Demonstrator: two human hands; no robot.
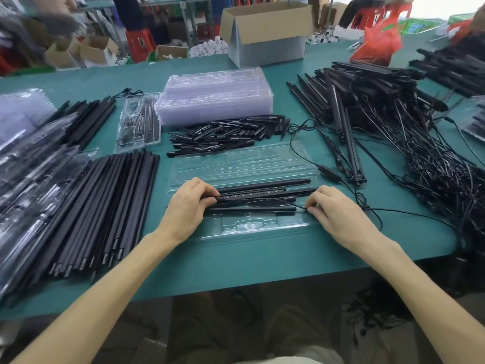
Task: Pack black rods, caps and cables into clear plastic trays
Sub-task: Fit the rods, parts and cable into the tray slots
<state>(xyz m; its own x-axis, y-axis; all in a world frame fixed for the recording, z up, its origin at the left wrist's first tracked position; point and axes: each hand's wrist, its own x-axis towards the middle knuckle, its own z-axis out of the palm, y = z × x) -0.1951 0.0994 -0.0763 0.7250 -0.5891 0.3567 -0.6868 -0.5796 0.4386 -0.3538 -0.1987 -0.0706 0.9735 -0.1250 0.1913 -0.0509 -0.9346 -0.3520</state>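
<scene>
Green table [236,264] spans a busy workshop. Left hand [187,206] grips the left ends of the rods [262,189] lying in the tray [252,228]. Right hand [338,214] pinches a cable [329,171] at their right ends. Behind lie caps [228,135] and a tray stack [215,98], with loose rods [118,206] to the left.

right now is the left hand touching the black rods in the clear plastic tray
Touching. Head view: the left hand grips the ends of the black rods in the clear plastic tray.
</scene>
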